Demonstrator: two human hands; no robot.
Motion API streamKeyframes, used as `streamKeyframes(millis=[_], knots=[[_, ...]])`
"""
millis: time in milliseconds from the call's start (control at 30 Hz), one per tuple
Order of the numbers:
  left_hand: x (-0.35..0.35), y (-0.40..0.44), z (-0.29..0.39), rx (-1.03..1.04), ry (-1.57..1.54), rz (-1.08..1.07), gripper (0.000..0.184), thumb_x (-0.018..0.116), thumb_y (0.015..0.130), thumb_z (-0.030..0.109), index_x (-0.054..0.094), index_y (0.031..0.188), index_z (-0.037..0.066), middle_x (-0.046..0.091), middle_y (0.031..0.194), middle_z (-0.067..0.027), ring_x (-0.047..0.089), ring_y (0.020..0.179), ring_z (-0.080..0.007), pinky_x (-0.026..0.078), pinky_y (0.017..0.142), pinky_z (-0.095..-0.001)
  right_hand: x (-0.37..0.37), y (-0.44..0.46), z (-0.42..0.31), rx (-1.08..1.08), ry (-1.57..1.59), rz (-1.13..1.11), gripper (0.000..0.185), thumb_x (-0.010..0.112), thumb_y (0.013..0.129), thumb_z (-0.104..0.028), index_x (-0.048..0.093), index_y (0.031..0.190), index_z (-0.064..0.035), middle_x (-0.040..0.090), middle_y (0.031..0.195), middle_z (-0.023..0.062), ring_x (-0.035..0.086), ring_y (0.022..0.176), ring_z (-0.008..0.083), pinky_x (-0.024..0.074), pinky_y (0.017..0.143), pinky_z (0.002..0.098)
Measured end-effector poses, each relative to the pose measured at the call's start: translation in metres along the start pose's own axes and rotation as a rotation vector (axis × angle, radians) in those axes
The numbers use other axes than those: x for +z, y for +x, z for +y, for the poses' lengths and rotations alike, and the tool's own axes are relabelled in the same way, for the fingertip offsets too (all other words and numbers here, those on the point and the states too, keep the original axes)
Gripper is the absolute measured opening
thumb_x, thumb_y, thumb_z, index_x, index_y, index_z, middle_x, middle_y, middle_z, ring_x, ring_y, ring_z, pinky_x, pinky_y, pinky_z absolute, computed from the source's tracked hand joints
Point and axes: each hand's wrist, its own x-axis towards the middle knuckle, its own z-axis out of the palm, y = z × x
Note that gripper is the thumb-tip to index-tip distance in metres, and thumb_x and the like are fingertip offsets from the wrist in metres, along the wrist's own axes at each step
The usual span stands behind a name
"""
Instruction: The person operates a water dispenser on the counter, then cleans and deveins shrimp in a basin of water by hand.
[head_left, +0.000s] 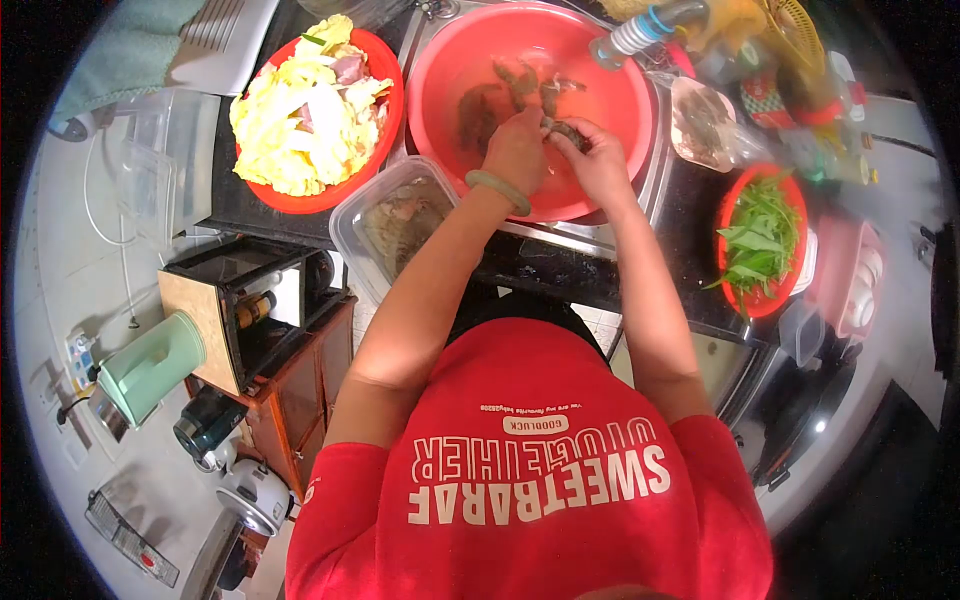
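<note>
My left hand (517, 152), with a pale bangle (498, 192) on its wrist, is over the red basin (431, 100). Its fingers are closed and meet the end of a grey-brown shrimp (570, 136). Gripping the same shrimp from the other side is my right hand (600, 166), thumb and fingers pinched around it. Several more shrimps (480, 112) lie in the water of the basin, partly behind my hands. Just left of my left forearm stands a clear plastic container (352, 228) with greyish shrimp-like pieces inside.
A red bowl (392, 120) of yellow leafy vegetables sits at left. On the right are a red basket (727, 262) of green leaves and a small tray (700, 115). The tap (635, 38) reaches over the basin. Below left are a toaster oven (250, 310) and a green kettle (150, 365).
</note>
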Motion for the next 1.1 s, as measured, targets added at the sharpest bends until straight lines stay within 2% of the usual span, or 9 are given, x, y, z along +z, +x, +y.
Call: streamKeyframes(millis=[233, 333, 533, 600, 733, 800, 933, 1000, 1100], knots=[[0.005, 0.001, -0.004, -0.013, -0.040, 0.001, 0.008, 0.052, 0.085, 0.006, 0.048, 0.091, 0.001, 0.060, 0.082, -0.0232, 0.059, 0.081, -0.0425, 0.046, 0.067, -0.0489, 0.008, 0.002, 0.021, 0.010, -0.049, 0.106, 0.011, 0.065, 0.083, -0.007, 0.067, 0.093, -0.0020, 0.068, 0.082, 0.0039, 0.061, 0.074, 0.0092, 0.0469, 0.068, 0.0232], [0.005, 0.001, -0.002, 0.001, -0.098, 0.026, 0.009, 0.053, 0.085, 0.007, 0.048, 0.090, 0.001, 0.060, 0.083, -0.0232, 0.059, 0.082, -0.0426, 0.046, 0.067, -0.0486, 0.015, 0.004, 0.029, 0.007, 0.114, 0.183, 0.012, 0.064, 0.085, -0.008, 0.067, 0.094, -0.0018, 0.068, 0.081, 0.0033, 0.059, 0.071, 0.0089, 0.0461, 0.066, 0.0231], [0.004, 0.001, 0.003, -0.028, -0.065, 0.011, 0.010, 0.054, 0.085, 0.007, 0.048, 0.090, 0.001, 0.060, 0.083, -0.0233, 0.058, 0.083, -0.0437, 0.045, 0.067, -0.0488, 0.022, 0.003, 0.008, 0.256, 0.442, 0.223, 0.010, 0.059, 0.090, -0.008, 0.065, 0.094, -0.0012, 0.066, 0.083, 0.0021, 0.057, 0.074, 0.0079, 0.0456, 0.066, 0.0230], [0.004, 0.001, 0.005, -0.058, -0.071, 0.032, 0.009, 0.053, 0.085, 0.007, 0.049, 0.091, 0.003, 0.060, 0.084, -0.0226, 0.058, 0.081, -0.0438, 0.045, 0.066, -0.0490, 0.023, 0.003, 0.008, 0.370, 0.703, 0.201, 0.013, 0.054, 0.092, -0.010, 0.064, 0.096, -0.0027, 0.066, 0.084, 0.0026, 0.057, 0.073, 0.0089, 0.0465, 0.067, 0.0235], [0.006, 0.002, 0.001, -0.009, -0.089, 0.065, 0.008, 0.053, 0.085, 0.007, 0.049, 0.091, 0.004, 0.060, 0.084, -0.0223, 0.058, 0.080, -0.0438, 0.045, 0.064, -0.0494, 0.021, 0.003, 0.005, 0.468, 0.913, 0.151, 0.014, 0.052, 0.094, -0.013, 0.061, 0.098, -0.0046, 0.065, 0.084, 0.0025, 0.057, 0.070, 0.0109, 0.0473, 0.068, 0.0250], [0.004, 0.002, 0.004, -0.081, -0.159, 0.003, 0.007, 0.052, 0.085, 0.007, 0.048, 0.091, 0.004, 0.060, 0.084, -0.0227, 0.059, 0.079, -0.0437, 0.045, 0.063, -0.0499, 0.018, 0.005, 0.009, 0.474, 1.014, 0.075, 0.014, 0.050, 0.094, -0.014, 0.058, 0.101, -0.0052, 0.064, 0.085, 0.0034, 0.059, 0.070, 0.0127, 0.0484, 0.067, 0.0268], [0.002, 0.001, 0.006, -0.061, -0.128, 0.017, 0.008, 0.052, 0.085, 0.007, 0.048, 0.091, 0.004, 0.059, 0.083, -0.0227, 0.059, 0.080, -0.0426, 0.045, 0.065, -0.0501, 0.016, 0.005, -0.007, 0.531, 1.041, 0.130, 0.013, 0.050, 0.094, -0.015, 0.057, 0.097, -0.0055, 0.064, 0.082, 0.0034, 0.059, 0.069, 0.0132, 0.0483, 0.064, 0.0264], [0.001, 0.000, 0.005, -0.010, -0.048, 0.025, 0.009, 0.052, 0.085, 0.007, 0.048, 0.092, 0.003, 0.059, 0.082, -0.0232, 0.059, 0.081, -0.0422, 0.044, 0.066, -0.0501, 0.006, 0.003, -0.013, 0.585, 0.934, 0.022, 0.013, 0.048, 0.095, -0.016, 0.057, 0.094, -0.0065, 0.064, 0.085, 0.0038, 0.059, 0.070, 0.0126, 0.0476, 0.064, 0.0251], [0.002, -0.001, 0.006, 0.025, -0.041, 0.046, 0.009, 0.053, 0.084, 0.007, 0.048, 0.091, 0.003, 0.059, 0.082, -0.0236, 0.058, 0.082, -0.0427, 0.045, 0.068, -0.0502, 0.006, 0.007, 0.004, 0.494, 0.872, 0.027, 0.014, 0.047, 0.096, -0.016, 0.058, 0.093, -0.0073, 0.064, 0.091, 0.0036, 0.059, 0.076, 0.0117, 0.0472, 0.067, 0.0243]])
